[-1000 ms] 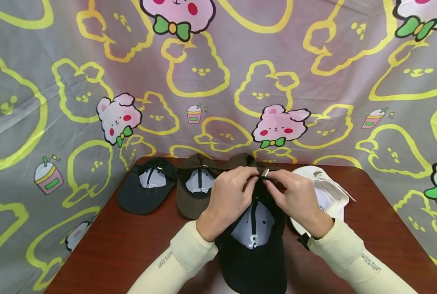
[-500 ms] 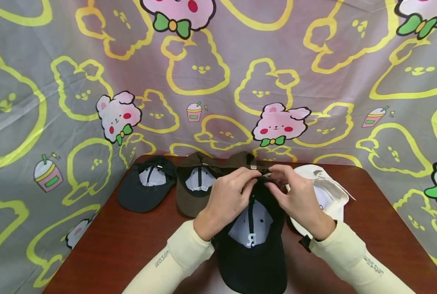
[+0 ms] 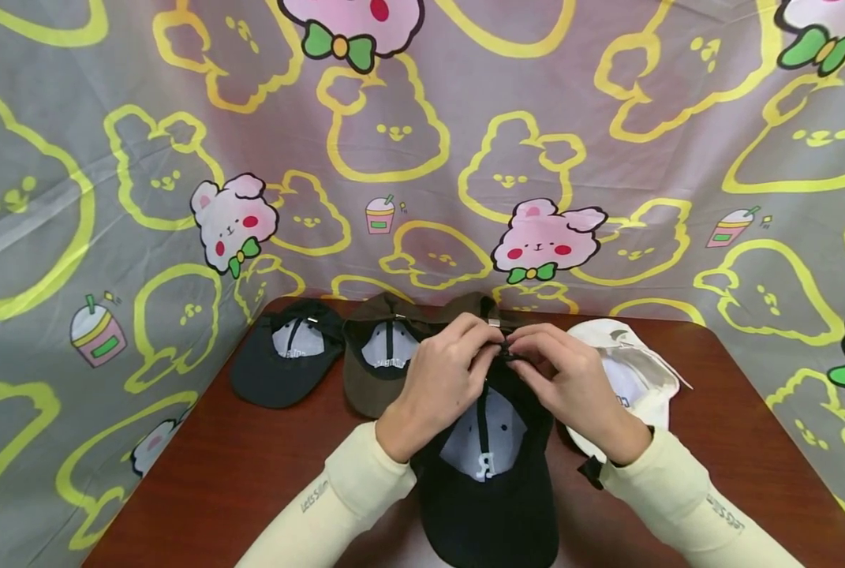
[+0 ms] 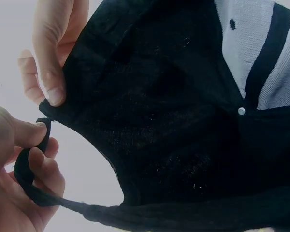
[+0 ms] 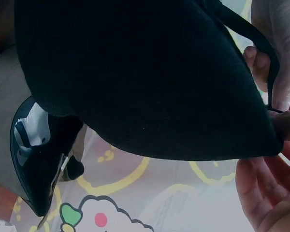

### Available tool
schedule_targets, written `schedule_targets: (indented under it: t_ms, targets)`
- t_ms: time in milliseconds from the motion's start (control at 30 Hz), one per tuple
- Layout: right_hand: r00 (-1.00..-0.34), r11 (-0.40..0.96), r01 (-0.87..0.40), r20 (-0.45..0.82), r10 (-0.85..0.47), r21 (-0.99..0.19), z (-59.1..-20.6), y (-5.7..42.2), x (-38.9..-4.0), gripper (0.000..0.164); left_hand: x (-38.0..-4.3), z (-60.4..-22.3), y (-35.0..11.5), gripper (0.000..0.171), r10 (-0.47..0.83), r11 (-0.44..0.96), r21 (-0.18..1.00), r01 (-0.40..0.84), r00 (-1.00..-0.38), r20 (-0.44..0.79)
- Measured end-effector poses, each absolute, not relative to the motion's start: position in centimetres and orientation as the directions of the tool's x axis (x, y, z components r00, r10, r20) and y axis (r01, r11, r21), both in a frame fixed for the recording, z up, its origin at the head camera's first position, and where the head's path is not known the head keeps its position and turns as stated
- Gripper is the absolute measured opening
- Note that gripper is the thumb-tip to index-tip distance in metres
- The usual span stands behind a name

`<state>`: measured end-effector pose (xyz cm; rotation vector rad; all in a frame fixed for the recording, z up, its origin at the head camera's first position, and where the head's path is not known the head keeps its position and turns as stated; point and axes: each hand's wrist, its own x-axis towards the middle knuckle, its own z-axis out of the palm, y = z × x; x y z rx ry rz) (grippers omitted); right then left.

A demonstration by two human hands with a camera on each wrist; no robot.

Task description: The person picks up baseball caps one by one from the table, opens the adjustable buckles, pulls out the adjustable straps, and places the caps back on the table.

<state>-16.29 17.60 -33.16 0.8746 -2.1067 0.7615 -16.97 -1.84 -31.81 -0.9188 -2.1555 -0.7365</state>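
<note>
A black cap point(image 3: 493, 505) hangs with its inside towards me and its brim at the bottom; a white letter patch point(image 3: 485, 467) shows on the pale lining. My left hand point(image 3: 439, 379) pinches the cap's back strap point(image 4: 70, 205), which loops round its fingers in the left wrist view. My right hand point(image 3: 571, 379) grips the back corner of the cap beside the strap's end, thumb on the inner side. Between strap and cap edge is the curved back opening. The fingertips of both hands nearly meet, and the metal buckle is hidden among them.
Along the table's point(image 3: 230, 489) back stand a dark cap point(image 3: 269, 383) at left, a brown cap point(image 3: 365, 390), and another brown cap point(image 3: 465, 304) partly behind the left hand. A white cap point(image 3: 652, 402) lies behind the right hand. Patterned cloth point(image 3: 422, 158) hangs behind.
The shiny buckle showed between my fingertips a second ago and is now covered. My right fingers have shifted slightly left and closer to the left hand; the cap stays nearly in place.
</note>
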Motion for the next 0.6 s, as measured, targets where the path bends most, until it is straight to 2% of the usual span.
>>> schedule_targets:
  t_ms: [300, 600]
  targets:
    - [-0.533, 0.567, -0.774, 0.774, -0.342, -0.282, -33.13, 17.68, -15.92, 0.029, -16.73, -31.44, -1.87, 0.009, 0.384, 0.598, 0.240, 0.765, -0.536, 0.752]
    - [-0.550, 0.539, -0.774, 0.775, -0.313, -0.332, -33.02, 17.63, -15.64, 0.033, -16.48, -31.38, -1.62, 0.008, 0.404, 0.534, 0.269, 0.802, -0.521, 0.752]
